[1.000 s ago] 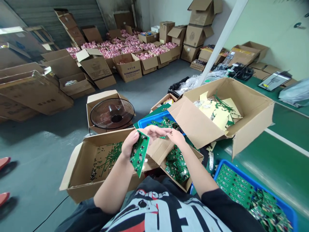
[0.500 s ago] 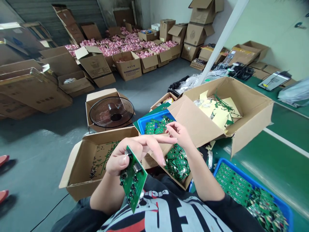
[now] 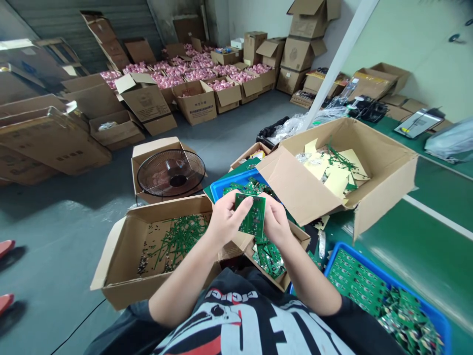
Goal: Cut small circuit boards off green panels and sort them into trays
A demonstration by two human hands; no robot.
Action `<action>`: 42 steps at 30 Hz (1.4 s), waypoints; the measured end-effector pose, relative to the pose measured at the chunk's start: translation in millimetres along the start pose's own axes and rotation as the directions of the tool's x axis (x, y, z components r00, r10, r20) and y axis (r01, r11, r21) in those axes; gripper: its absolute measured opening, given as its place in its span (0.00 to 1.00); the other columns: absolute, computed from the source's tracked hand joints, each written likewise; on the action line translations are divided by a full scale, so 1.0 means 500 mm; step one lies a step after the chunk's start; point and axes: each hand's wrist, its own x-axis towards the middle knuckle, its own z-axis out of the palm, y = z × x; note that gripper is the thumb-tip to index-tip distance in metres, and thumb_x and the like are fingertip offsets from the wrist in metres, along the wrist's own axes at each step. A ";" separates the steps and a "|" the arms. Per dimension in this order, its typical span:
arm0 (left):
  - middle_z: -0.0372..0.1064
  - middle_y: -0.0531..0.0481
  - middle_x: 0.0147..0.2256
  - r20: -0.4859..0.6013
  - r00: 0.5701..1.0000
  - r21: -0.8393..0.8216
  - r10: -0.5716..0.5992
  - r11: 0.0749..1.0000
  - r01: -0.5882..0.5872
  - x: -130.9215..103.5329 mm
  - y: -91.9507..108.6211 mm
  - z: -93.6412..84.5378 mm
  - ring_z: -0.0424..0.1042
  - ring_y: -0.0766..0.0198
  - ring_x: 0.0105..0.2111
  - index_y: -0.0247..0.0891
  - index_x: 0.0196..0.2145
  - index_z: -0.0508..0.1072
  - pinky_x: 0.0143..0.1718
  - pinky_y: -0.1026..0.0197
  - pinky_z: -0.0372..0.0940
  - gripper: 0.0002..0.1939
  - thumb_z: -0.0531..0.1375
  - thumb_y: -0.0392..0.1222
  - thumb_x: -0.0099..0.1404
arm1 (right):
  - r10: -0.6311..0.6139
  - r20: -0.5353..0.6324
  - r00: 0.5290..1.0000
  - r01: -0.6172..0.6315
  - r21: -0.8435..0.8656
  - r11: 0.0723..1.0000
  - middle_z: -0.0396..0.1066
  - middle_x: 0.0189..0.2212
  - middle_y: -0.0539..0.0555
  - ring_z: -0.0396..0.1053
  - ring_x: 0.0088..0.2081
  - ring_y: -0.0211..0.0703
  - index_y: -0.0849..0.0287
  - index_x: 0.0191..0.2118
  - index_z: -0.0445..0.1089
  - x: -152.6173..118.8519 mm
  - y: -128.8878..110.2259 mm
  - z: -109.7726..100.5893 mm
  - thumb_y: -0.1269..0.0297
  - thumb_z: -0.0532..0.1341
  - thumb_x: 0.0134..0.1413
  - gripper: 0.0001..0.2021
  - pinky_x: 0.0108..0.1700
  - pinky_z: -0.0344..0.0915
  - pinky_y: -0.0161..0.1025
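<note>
A green circuit board (image 3: 252,216) is gripped from both sides, my left hand (image 3: 223,220) on its left edge and my right hand (image 3: 274,220) on its right edge. The board is held upright over a small cardboard box (image 3: 291,237) with several green boards (image 3: 269,256) in it. To the left, below my left forearm, an open carton (image 3: 118,256) holds thin green strips (image 3: 177,239) and dark bits. Behind my hands a blue tray (image 3: 221,187) holds more boards.
A large open carton (image 3: 384,192) with yellow sheets and green scraps stands on the green table (image 3: 436,236) at the right. A blue bin (image 3: 432,308) of boards sits at the lower right. A fan (image 3: 171,173) lies on a box on the floor; many cartons stand behind.
My left hand has lifted the board from near my chest up and to the right. My right hand has closed on its other edge; before, that hand was free with its fingers apart.
</note>
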 end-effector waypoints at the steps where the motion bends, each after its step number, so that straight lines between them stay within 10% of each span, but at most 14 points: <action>1: 0.56 0.55 0.20 -0.022 0.999 0.071 -0.039 0.997 0.040 0.001 -0.014 0.009 0.56 0.69 0.21 0.37 0.21 0.60 0.24 0.66 0.54 0.19 0.49 0.54 0.62 | 0.008 -0.025 1.000 -0.008 -0.010 1.000 0.54 0.16 0.47 0.54 0.19 0.35 0.56 0.22 0.56 0.002 0.007 0.000 0.46 0.42 0.58 0.23 0.23 0.54 0.34; 21: 0.71 0.39 0.35 0.049 0.911 0.644 -0.411 0.709 0.286 0.007 -0.163 0.077 0.71 0.52 0.38 0.35 0.43 0.63 0.36 0.59 0.60 0.19 0.43 0.51 0.66 | 0.270 -0.091 0.959 -0.270 -0.592 0.759 0.66 0.23 0.53 0.66 0.28 0.44 0.56 0.29 0.58 0.021 0.188 0.033 0.54 0.42 0.59 0.16 0.30 0.56 0.36; 42: 0.71 0.37 0.38 0.040 0.843 0.673 -0.536 0.638 0.373 -0.004 -0.303 0.155 0.72 0.54 0.37 0.34 0.41 0.63 0.34 0.59 0.62 0.21 0.39 0.50 0.67 | 0.521 -0.213 0.826 -0.485 -0.739 0.467 0.72 0.31 0.63 0.70 0.35 0.50 0.64 0.38 0.65 -0.002 0.321 0.079 0.57 0.45 0.61 0.17 0.36 0.57 0.40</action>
